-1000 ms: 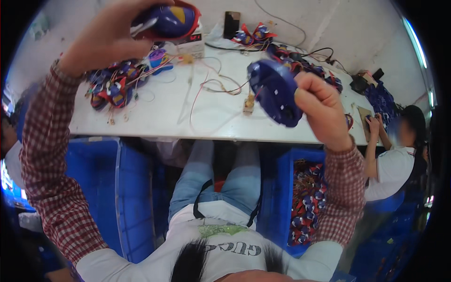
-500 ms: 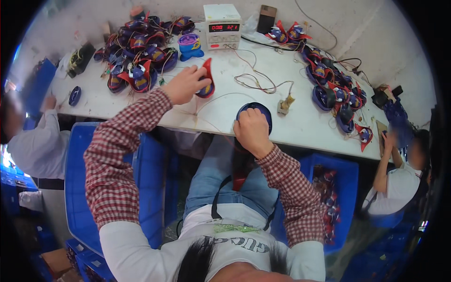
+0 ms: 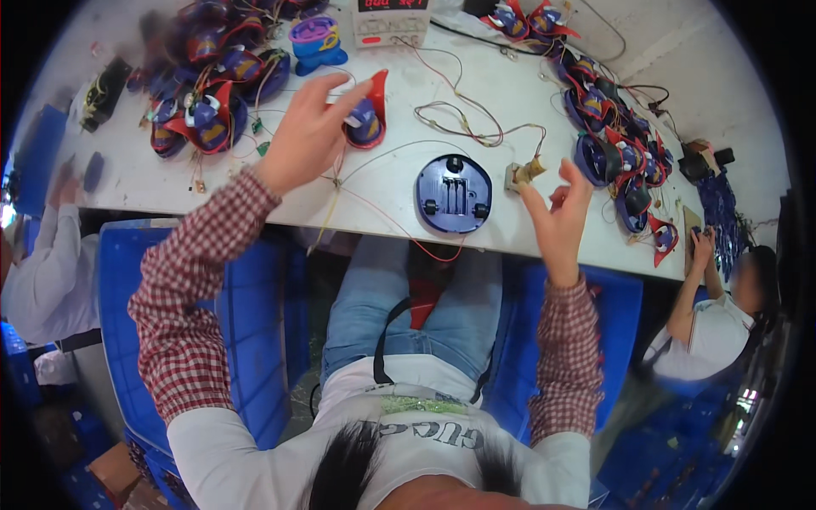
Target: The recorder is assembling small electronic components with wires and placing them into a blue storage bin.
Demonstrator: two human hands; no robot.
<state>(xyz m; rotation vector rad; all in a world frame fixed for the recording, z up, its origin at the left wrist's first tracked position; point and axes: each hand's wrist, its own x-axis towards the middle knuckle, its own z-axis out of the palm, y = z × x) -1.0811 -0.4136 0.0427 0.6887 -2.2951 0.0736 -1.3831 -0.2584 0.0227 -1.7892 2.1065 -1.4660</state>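
A round dark-blue base (image 3: pixel 454 194) lies on the table before me, its underside up, showing a slotted middle and small black wheels. My right hand (image 3: pixel 561 212) is off to its right, thumb and fingers apart with nothing between them. Close to those fingers stands a small block with a brownish, metallic-looking top (image 3: pixel 524 175). My left hand (image 3: pixel 308 136) has its fingers stretched out beside a purple toy shell with a red pointed fin (image 3: pixel 367 119). A fingertip overlaps the shell's edge; whether it touches, I cannot tell. Thin wires run from near the shell toward the base.
Several purple-and-red toy shells with wires are heaped at the left (image 3: pixel 208 119), more along the right (image 3: pixel 629 161). A power supply (image 3: pixel 391 25) and a blue spool holder (image 3: pixel 317 47) stand at the back. Blue bins (image 3: pixel 191 314) flank my legs. Other people sit at both sides.
My right hand has let go of the round base and moved right, toward the small block. My left hand's fingers have straightened beside the red-finned shell. The view has shifted downward.
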